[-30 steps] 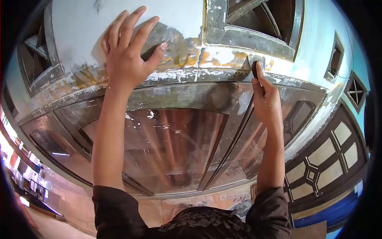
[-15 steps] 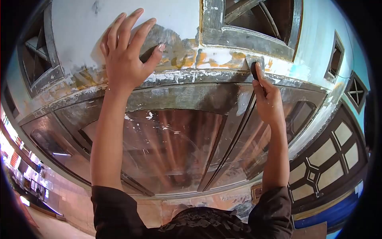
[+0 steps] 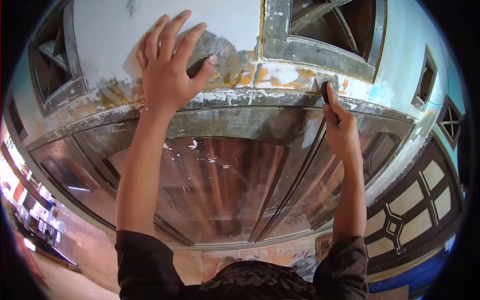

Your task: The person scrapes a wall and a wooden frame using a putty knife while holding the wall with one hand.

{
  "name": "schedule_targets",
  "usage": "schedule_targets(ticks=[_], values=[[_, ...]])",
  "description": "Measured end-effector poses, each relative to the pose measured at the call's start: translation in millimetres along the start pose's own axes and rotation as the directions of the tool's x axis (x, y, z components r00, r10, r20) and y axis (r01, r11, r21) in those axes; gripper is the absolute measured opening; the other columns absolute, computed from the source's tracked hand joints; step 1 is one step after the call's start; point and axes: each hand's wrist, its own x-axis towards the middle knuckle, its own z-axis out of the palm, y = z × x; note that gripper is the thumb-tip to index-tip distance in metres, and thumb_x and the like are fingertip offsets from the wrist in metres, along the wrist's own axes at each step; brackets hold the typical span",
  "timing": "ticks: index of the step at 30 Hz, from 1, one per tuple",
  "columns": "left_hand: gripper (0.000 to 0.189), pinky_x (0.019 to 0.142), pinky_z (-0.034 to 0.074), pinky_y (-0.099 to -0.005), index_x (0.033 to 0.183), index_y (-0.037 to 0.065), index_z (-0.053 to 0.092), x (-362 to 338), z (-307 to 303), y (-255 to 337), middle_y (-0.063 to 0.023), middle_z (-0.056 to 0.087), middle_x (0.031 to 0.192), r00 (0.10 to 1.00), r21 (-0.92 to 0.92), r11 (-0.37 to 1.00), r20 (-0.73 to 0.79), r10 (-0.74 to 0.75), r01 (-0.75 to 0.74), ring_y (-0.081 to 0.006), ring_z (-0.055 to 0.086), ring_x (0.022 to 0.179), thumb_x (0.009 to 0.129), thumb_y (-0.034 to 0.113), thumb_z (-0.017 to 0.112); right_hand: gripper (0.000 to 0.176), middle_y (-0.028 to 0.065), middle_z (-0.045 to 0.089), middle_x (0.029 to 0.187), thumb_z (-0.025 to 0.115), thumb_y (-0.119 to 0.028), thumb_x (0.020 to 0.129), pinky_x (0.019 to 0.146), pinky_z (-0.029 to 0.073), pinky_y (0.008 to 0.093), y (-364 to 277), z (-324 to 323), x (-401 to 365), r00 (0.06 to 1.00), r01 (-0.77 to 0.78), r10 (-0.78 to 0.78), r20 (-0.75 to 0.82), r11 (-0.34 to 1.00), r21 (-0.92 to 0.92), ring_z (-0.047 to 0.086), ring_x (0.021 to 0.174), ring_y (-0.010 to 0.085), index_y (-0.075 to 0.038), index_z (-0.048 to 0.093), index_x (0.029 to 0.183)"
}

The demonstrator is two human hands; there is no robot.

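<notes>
My left hand (image 3: 167, 77) rests with its fingers spread on the white wall (image 3: 227, 17), beside a bare grey patch, and holds nothing. In my right hand (image 3: 344, 125) is a putty knife (image 3: 325, 94) with a dark handle, my index finger stretched along it toward the blade. Its metal blade lies against the scraped, orange-stained strip (image 3: 285, 75) below the window vent. The blade's edge is hard to make out. Beneath the strip runs a dark wooden door frame (image 3: 230, 120) with flaking white paint.
Glass door panels (image 3: 220, 190) fill the middle, flecked with white paint. A vent frame with crossed bars (image 3: 330, 52) sits above the strip. A dark panelled door (image 3: 410, 200) stands to the right, with something blue (image 3: 415, 275) below it. Tiled floor (image 3: 95, 255) extends at lower left.
The whole view has shifted, so the wall and both hands appear slightly farther right and a little lower. Against the wall, my left hand and the putty knife show hardly any movement.
</notes>
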Motion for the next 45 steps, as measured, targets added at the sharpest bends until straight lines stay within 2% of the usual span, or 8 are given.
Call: schedule_targets(ticks=[3,5,8,13,15,22,30,45], values=[[0.049,0.122,0.030,-0.0524,0.136,0.027,0.072,2,-2,0,0.0018,0.056,0.156,1.000,0.001,1.000,0.005,0.012,-0.012,-0.0296,0.045,0.148,0.090,0.042,0.075,0.045,0.0253,0.066,0.141,0.059,-0.013,0.110,0.105,0.052,0.0371,11,4,-4,0.993,0.104,-0.104,-0.055,0.995,0.001,0.062,0.136,0.0332,-0.015,0.057,0.156],[0.049,0.122,0.030,-0.0524,0.136,0.026,0.072,2,-2,1,0.0014,0.056,0.156,1.000,0.005,1.000,0.011,0.014,-0.014,-0.0297,0.045,0.147,0.090,0.042,0.075,0.047,0.0009,0.061,0.091,0.060,-0.018,0.112,0.073,0.046,0.0287,12,3,-8,0.994,0.100,-0.101,-0.046,0.995,-0.030,0.041,0.077,0.0108,-0.017,0.054,0.159],[0.049,0.121,0.030,-0.0522,0.136,0.026,0.072,0,-3,1,0.0009,0.056,0.156,1.000,0.018,1.000,0.018,0.018,-0.018,-0.0296,0.046,0.147,0.090,0.043,0.074,0.046,0.0297,0.068,0.132,0.060,-0.014,0.110,0.097,0.054,0.0363,-12,-6,0,0.990,-0.126,0.129,0.058,0.990,-0.062,0.064,0.129,0.0234,-0.015,0.057,0.156],[0.048,0.121,0.030,-0.0515,0.136,0.026,0.072,4,-3,1,0.0010,0.056,0.156,1.000,0.013,1.000,0.010,0.013,-0.013,-0.0296,0.046,0.146,0.091,0.043,0.073,0.046,0.0338,0.070,0.125,0.060,-0.015,0.111,0.091,0.054,0.0341,1,2,-7,0.997,0.069,-0.070,-0.040,0.997,-0.027,0.042,0.110,0.0085,-0.017,0.056,0.156],[0.048,0.121,0.030,-0.0513,0.136,0.026,0.072,2,-3,2,0.0016,0.056,0.156,1.000,0.021,1.000,0.022,0.004,-0.005,-0.0297,0.046,0.146,0.091,0.044,0.073,0.046,-0.0015,0.043,0.077,0.059,-0.018,0.113,0.066,0.041,0.0290,4,6,0,0.995,0.087,-0.087,-0.041,0.996,-0.016,0.035,0.072,0.0107,-0.020,0.054,0.159],[0.051,0.123,0.027,-0.0513,0.142,0.024,0.068,1,-5,0,0.0010,0.051,0.162,0.998,0.020,1.000,0.055,0.001,-0.002,-0.0300,0.040,0.152,0.095,0.042,0.072,0.045,0.0216,0.070,0.141,0.059,-0.017,0.113,0.095,0.050,0.0280,11,12,-6,0.980,0.179,-0.179,-0.083,0.984,-0.010,0.058,0.109,0.0078,-0.004,0.054,0.156],[0.050,0.123,0.026,-0.0505,0.141,0.024,0.068,-1,-4,2,0.0012,0.052,0.161,0.998,0.010,1.000,0.058,0.006,-0.006,-0.0297,0.040,0.152,0.095,0.041,0.072,0.045,0.0327,0.066,0.128,0.060,-0.016,0.110,0.093,0.055,0.0348,1,11,-8,0.989,0.123,-0.120,-0.085,0.992,0.033,0.051,0.118,0.0553,-0.015,0.058,0.154],[0.047,0.122,0.030,-0.0511,0.135,0.026,0.072,2,-4,-1,0.0029,0.056,0.157,1.000,-0.003,1.000,0.019,0.017,-0.016,-0.0287,0.045,0.147,0.092,0.044,0.073,0.043,0.0312,0.066,0.129,0.058,-0.015,0.110,0.095,0.056,0.0389,-14,15,4,0.982,0.133,-0.134,-0.130,0.991,-0.015,0.057,0.124,0.0486,-0.014,0.058,0.154]])
